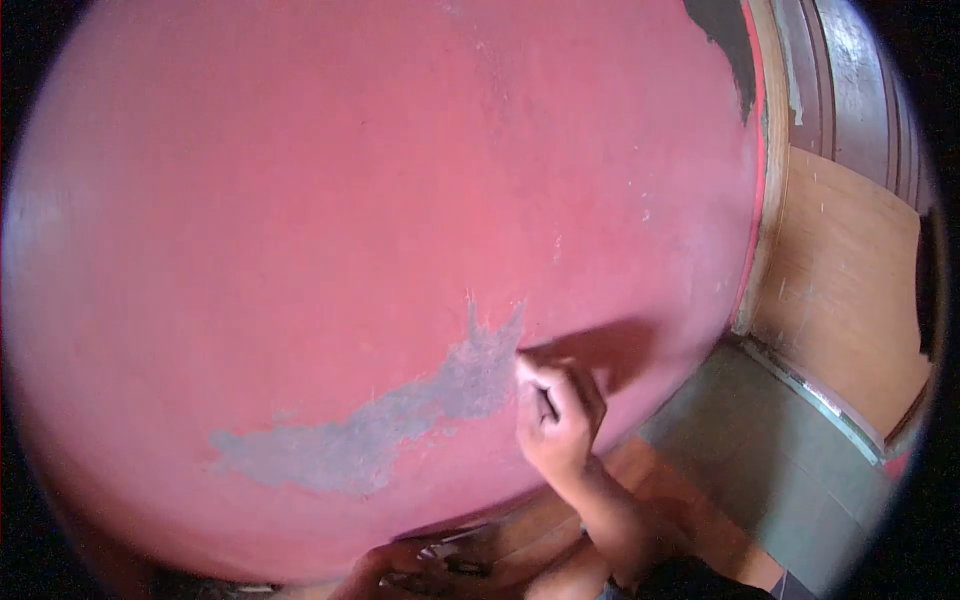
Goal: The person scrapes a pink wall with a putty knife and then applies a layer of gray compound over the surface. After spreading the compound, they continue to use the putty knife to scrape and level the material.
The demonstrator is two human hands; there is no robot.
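Note:
My right hand (562, 415) is closed, its fingers curled and the fingertips pinched against a pink painted wall (330, 220). Whatever the pinch holds, if anything, is too small or hidden to name. Just left of the fingertips lies a grey bare patch (370, 435) with ragged edges, stretching down to the lower left where the pink coat is gone. The hand casts a dark shadow on the wall to its right. I cannot make out my left hand in this view.
At the right, a wooden frame strip (772, 200) edges the wall, beside a light wooden panel (835, 290). Grey floor tiles (740, 420) lie below. Another dark grey patch (728, 40) shows at the upper right. Part of a leg (570, 580) is at the bottom.

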